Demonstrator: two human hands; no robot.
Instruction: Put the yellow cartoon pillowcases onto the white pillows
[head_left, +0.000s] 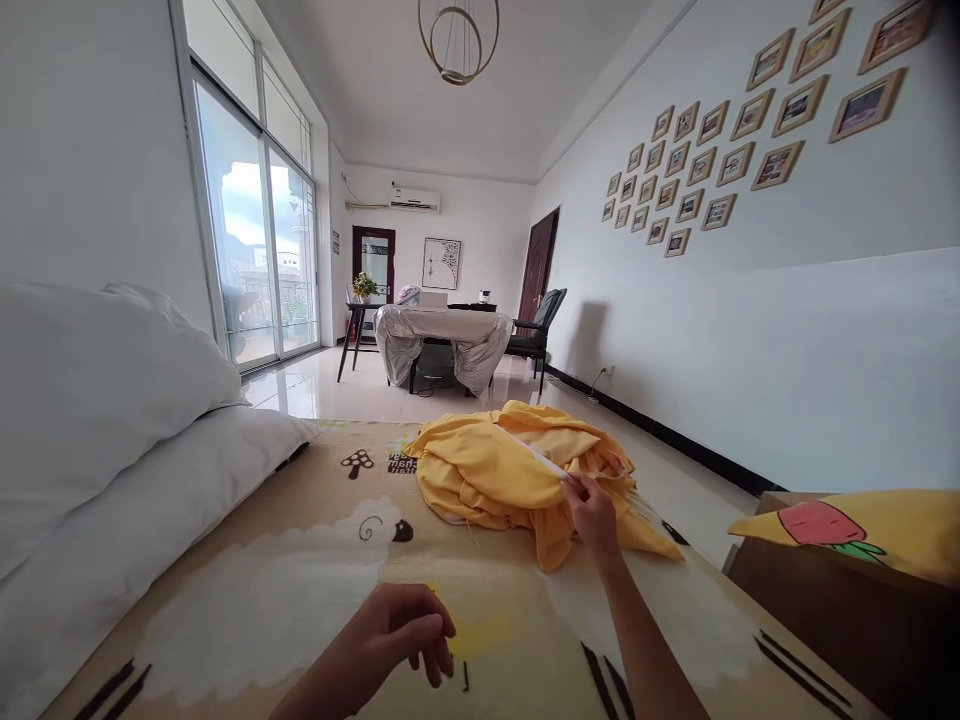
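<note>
A crumpled yellow cloth cover (pixel 480 465) lies in a heap on the bed at its far side. A thin white strip (pixel 529 447), perhaps a zip, runs along one of its edges. My right hand (pixel 594 515) pinches the cover at the near end of this strip. Close to the camera, my left hand (pixel 412 630) hangs over the patterned bed sheet (pixel 300 600). Its fingers are loosely bent and apart, with nothing in them. Whether it touches the sheet I cannot tell.
White pillows (pixel 97 400) are stacked on the left of the bed. To the right, a yellow cloth with a printed radish (pixel 821 525) lies on a brown box (pixel 795 590). Beyond the bed stand a covered table (pixel 442 322) and a black chair (pixel 536 335).
</note>
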